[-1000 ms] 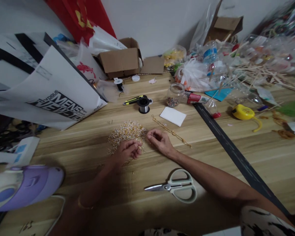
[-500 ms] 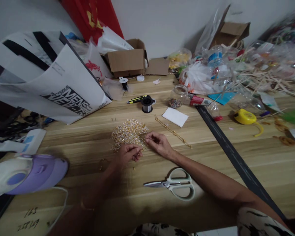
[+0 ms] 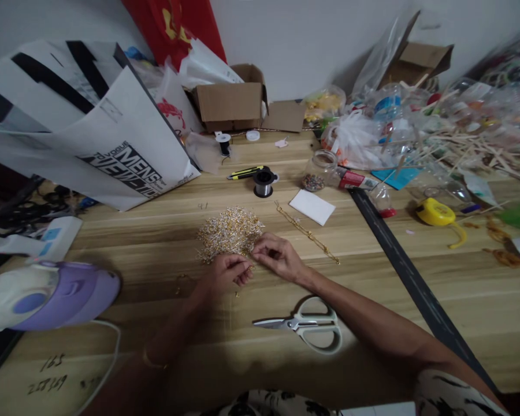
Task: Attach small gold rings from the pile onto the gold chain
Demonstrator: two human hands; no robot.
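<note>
A heap of small gold and silver beaded pieces (image 3: 227, 231) lies on the wooden table, just beyond my hands. My left hand (image 3: 231, 270) is closed in a pinch at the near edge of the heap, with a tiny gold bit showing by its fingertips. Beside it, my right hand (image 3: 279, 254) is pinched at the heap's right edge; whatever its fingertips hold is too small to name. A gold chain (image 3: 307, 233) stretches across the table to the right. Below my hands lie scissors (image 3: 301, 325) with pale handles.
Beyond the heap stand a spool of silver wire (image 3: 264, 184), a yellow-black utility knife (image 3: 246, 172) and a jar of beads (image 3: 318, 170). A white card (image 3: 312, 206) and a yellow tape measure (image 3: 435, 212) lie to the right. A purple-and-white appliance (image 3: 65, 294) sits at the left.
My right hand has shifted slightly left, bringing its fingertips closer to my left hand. The left hand stays almost in place. The camera view has moved a little.
</note>
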